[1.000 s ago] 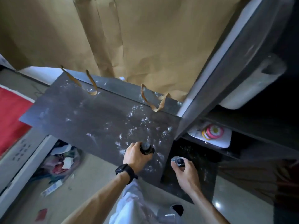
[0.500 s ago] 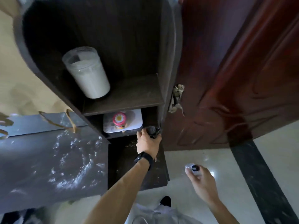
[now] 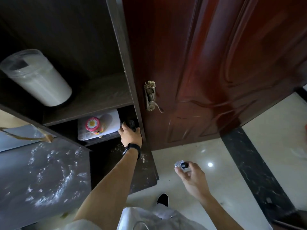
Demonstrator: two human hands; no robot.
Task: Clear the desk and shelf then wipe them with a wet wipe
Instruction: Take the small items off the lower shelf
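Observation:
My left hand [image 3: 131, 136] reaches into the lower compartment of the dark shelf unit [image 3: 126, 67] and grips a small dark round object [image 3: 131, 124] at the compartment's right end. My right hand [image 3: 191, 173] hangs over the floor to the right, pinching a small silver item with a black cap [image 3: 181, 165]. The dark desk top [image 3: 41, 173] at the left is smeared with white streaks. A lower dark ledge [image 3: 142, 173] under my left forearm carries pale specks.
A tall jar of white powder [image 3: 38, 78] stands on the upper shelf. A red flower-lidded jar [image 3: 92, 125] sits on a white box [image 3: 108, 128] in the lower compartment. A red wooden door [image 3: 216, 63] with brass handle [image 3: 150, 97] stands right. My shoe [image 3: 162, 199] is below.
My view swung from the desk to the shelf. My left hand carried the dark object off the desk into the lower compartment. My right hand moved away over the floor with its item.

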